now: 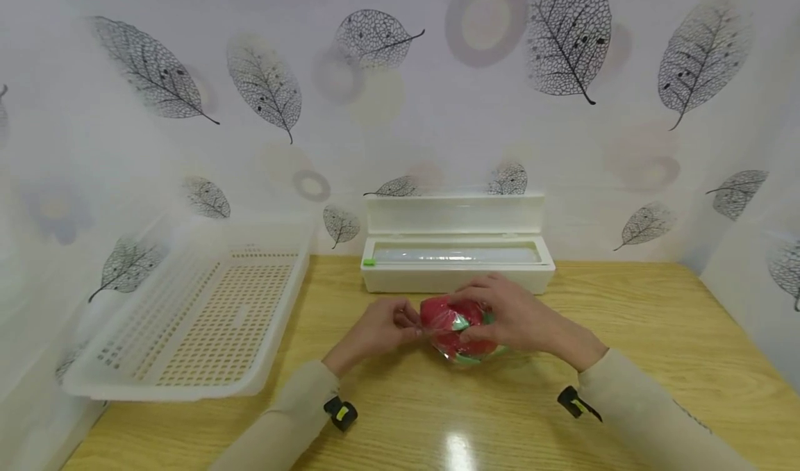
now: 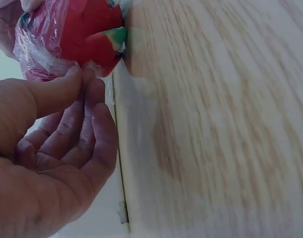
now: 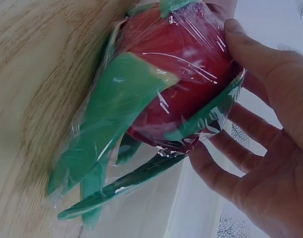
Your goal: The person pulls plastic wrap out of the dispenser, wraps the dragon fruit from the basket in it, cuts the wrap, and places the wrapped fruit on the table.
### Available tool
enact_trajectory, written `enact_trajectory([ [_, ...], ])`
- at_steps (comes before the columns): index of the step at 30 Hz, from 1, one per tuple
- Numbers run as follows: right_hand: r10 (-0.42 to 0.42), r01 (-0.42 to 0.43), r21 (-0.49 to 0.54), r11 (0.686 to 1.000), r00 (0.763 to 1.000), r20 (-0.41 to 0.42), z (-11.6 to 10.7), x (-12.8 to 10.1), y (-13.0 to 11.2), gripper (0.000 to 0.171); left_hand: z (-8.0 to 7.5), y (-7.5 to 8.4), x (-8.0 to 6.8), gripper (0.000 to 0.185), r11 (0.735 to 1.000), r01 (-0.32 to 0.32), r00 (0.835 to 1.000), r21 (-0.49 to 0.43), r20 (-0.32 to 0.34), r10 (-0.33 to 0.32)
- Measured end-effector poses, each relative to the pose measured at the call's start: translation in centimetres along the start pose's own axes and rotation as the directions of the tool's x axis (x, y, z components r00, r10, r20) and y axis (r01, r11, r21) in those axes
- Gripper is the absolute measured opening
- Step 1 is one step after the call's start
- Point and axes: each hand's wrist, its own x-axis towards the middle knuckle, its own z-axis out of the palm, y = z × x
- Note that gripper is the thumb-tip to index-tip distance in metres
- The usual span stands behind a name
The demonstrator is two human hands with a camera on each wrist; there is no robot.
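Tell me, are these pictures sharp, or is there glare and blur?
Head view: lamp glare on the table, edges bent by the wide lens. Left wrist view: wood grain smeared soft. Right wrist view: bright streaks on the wrap around the fruit, which is sharp.

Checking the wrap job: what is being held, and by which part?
The film-wrapped red fruit: right hand cups its right side, left hand pinches the film at its left edge.

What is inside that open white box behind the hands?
The white box, lid raised, holds a long roll of clear film. The roll's underside and ends are hidden by the box walls.
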Motion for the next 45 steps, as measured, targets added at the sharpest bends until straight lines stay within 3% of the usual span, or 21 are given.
enact_trajectory([
  [5, -0.032, 0.031, 0.092, 0.995, 0.999, 0.010, -0.3, -0.3, 1.1, 0.054, 0.0, 0.1, -0.3, 0.012, 0.999, 0.024, 1.000, -0.039, -0.007, -0.024],
  [9, 0.033, -0.032, 0.201, 0.979, 0.999, -0.002, -1.4, -1.8, 2.2, 0.055, -0.4, 0.0, -0.8, 0.018, 0.998, 0.059, 0.997, -0.023, -0.054, -0.060],
  [12, 0.093, -0.085, 0.189, 0.978, 0.995, -0.030, -2.5, -3.4, 3.2, 0.049, -1.1, 0.6, -1.2, 0.023, 0.999, 0.047, 0.988, 0.018, -0.145, -0.044],
  [14, 0.133, -0.131, 0.165, 0.978, 0.991, -0.002, -3.2, -4.7, 3.8, 0.048, -1.5, 1.4, -1.4, 0.029, 0.999, -0.011, 0.985, 0.032, -0.172, 0.016],
  [17, 0.183, -0.200, 0.173, 0.964, 0.977, 0.112, -3.3, -6.3, 4.5, 0.056, -1.9, 2.8, -1.4, 0.046, 0.988, -0.145, 0.984, 0.048, -0.100, 0.149],
  [20, 0.214, -0.250, 0.184, 0.951, 0.957, 0.195, -2.3, -7.1, 5.0, 0.065, -1.7, 3.9, -1.1, 0.060, 0.958, -0.278, 0.960, 0.069, 0.055, 0.275],
  [22, 0.215, -0.249, 0.176, 0.952, 0.958, 0.190, -1.5, -7.1, 5.1, 0.065, -1.4, 4.2, -0.9, 0.061, 0.938, -0.333, 0.939, 0.098, 0.123, 0.320],
  [24, 0.214, -0.239, 0.143, 0.960, 0.962, 0.167, -0.9, -6.9, 5.1, 0.060, -1.1, 4.3, -0.8, 0.059, 0.920, -0.370, 0.925, 0.130, 0.147, 0.352],
  [29, 0.214, -0.224, 0.062, 0.973, 0.966, 0.145, -0.2, -5.9, 5.3, 0.040, -0.6, 4.1, -1.0, 0.058, 0.913, -0.370, 0.928, 0.171, 0.114, 0.355],
  [38, 0.187, -0.230, 0.215, 0.949, 0.961, 0.204, 0.3, -4.5, 6.4, 0.021, -1.3, 3.3, -2.1, 0.058, 0.938, -0.324, 0.945, 0.126, 0.082, 0.316],
  [45, 0.239, -0.274, 0.226, 0.935, 0.956, 0.173, 0.6, -4.4, 6.3, 0.021, -1.8, 2.3, -1.9, 0.058, 0.920, -0.363, 0.931, 0.150, 0.099, 0.352],
])
